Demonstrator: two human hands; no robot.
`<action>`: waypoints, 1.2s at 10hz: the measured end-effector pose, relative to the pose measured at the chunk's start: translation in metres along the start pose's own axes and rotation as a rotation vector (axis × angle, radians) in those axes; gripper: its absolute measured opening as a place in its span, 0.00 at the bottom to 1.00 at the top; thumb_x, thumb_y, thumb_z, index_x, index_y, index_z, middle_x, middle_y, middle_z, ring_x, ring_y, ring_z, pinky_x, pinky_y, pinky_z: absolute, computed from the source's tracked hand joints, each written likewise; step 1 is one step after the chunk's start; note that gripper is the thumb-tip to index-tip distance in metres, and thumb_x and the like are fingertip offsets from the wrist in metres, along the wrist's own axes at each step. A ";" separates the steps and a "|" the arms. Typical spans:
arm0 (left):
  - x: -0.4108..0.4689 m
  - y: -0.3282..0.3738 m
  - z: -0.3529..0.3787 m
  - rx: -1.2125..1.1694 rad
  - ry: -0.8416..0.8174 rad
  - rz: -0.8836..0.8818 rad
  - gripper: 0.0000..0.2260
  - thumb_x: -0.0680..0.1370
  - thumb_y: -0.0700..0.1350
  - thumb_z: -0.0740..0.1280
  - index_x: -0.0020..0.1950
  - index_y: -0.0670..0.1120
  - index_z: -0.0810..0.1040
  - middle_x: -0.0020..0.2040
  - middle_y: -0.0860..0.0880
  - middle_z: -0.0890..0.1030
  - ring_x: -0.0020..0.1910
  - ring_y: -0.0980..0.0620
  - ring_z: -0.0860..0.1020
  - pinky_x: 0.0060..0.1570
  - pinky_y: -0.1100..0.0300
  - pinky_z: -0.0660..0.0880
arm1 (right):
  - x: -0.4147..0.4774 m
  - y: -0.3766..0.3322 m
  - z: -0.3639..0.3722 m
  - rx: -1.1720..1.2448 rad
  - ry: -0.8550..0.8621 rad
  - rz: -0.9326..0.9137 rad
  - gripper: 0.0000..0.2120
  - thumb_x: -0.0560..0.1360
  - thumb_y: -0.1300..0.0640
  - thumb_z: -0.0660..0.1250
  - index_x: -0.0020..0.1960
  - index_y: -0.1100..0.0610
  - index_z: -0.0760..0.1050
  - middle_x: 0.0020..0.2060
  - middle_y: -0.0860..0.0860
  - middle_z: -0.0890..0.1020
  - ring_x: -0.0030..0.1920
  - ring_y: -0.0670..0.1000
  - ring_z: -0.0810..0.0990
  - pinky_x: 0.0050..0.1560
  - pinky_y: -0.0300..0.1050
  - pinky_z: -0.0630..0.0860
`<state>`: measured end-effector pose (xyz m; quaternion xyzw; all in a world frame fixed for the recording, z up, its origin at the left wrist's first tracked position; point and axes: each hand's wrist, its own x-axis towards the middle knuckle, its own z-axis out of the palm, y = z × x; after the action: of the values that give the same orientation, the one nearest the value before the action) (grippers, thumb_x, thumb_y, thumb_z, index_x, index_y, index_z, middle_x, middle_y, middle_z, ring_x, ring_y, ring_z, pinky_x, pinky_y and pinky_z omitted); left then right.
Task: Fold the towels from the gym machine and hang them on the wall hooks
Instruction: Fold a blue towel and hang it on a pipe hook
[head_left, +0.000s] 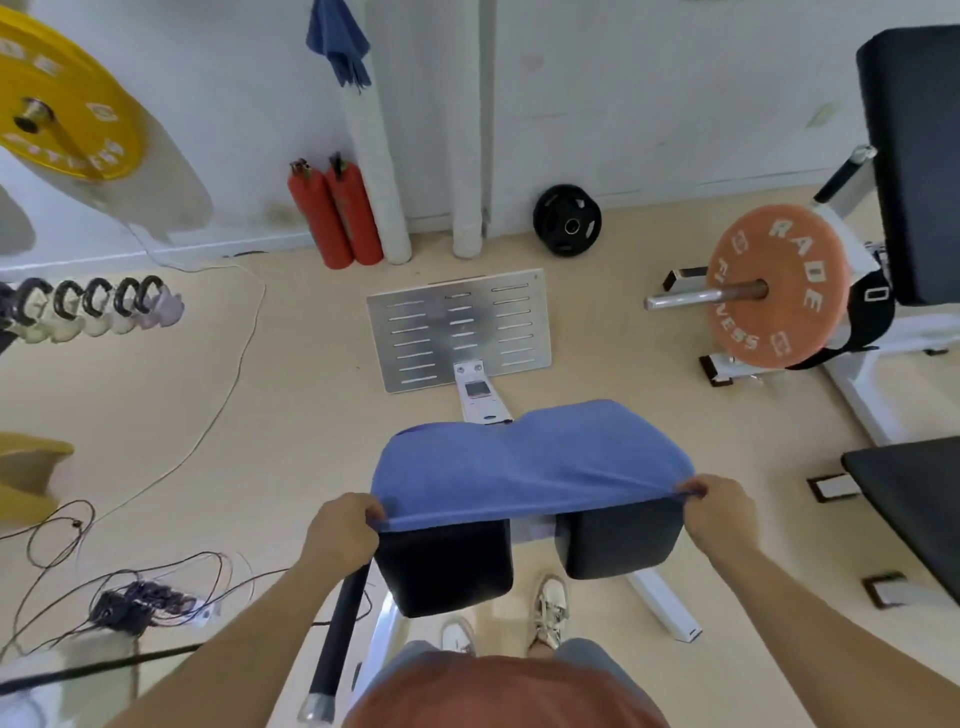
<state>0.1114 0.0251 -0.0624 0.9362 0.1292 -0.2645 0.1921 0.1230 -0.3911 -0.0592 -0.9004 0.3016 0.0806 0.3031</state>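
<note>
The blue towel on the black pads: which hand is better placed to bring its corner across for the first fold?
Neither clearly. The left hand and the right hand each pinch a near corner of the blue towel, spread over the black pads. Their grip looks alike, so either could probably cross over.

Two blue towels (524, 462) (337, 41), two red fire extinguishers (335, 213), three weight plates (779, 291) (62, 93) (567, 221), two black pads (447, 566), two hands (343, 530) (719, 512).

Two red fire extinguishers (335, 213) against the wall, black weight plate (567, 220) on the floor, orange weight plate (778, 292) on a bar, tangled cables (140, 597)
</note>
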 end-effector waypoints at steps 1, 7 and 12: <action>-0.003 -0.006 0.008 -0.045 0.011 -0.065 0.12 0.65 0.33 0.62 0.37 0.51 0.78 0.43 0.51 0.80 0.43 0.48 0.77 0.39 0.61 0.71 | -0.010 0.012 0.012 0.178 0.025 0.206 0.15 0.73 0.69 0.59 0.51 0.59 0.80 0.47 0.57 0.81 0.42 0.59 0.77 0.41 0.44 0.71; -0.005 -0.012 0.007 -1.135 0.120 -0.611 0.07 0.71 0.41 0.67 0.42 0.37 0.77 0.36 0.44 0.80 0.39 0.43 0.78 0.47 0.51 0.76 | -0.011 -0.001 0.011 1.284 0.065 0.887 0.16 0.74 0.65 0.68 0.60 0.60 0.71 0.53 0.54 0.78 0.47 0.52 0.80 0.43 0.42 0.78; 0.002 0.009 -0.001 -1.983 0.232 -0.863 0.14 0.83 0.36 0.50 0.40 0.44 0.67 0.74 0.39 0.63 0.62 0.45 0.74 0.64 0.56 0.67 | -0.018 0.006 0.011 1.798 -0.093 1.129 0.07 0.76 0.64 0.63 0.54 0.59 0.71 0.50 0.49 0.76 0.46 0.44 0.78 0.45 0.33 0.78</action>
<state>0.1168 0.0184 -0.0600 0.2596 0.6204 0.0025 0.7400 0.1050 -0.3796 -0.0647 -0.0710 0.6126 -0.0085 0.7871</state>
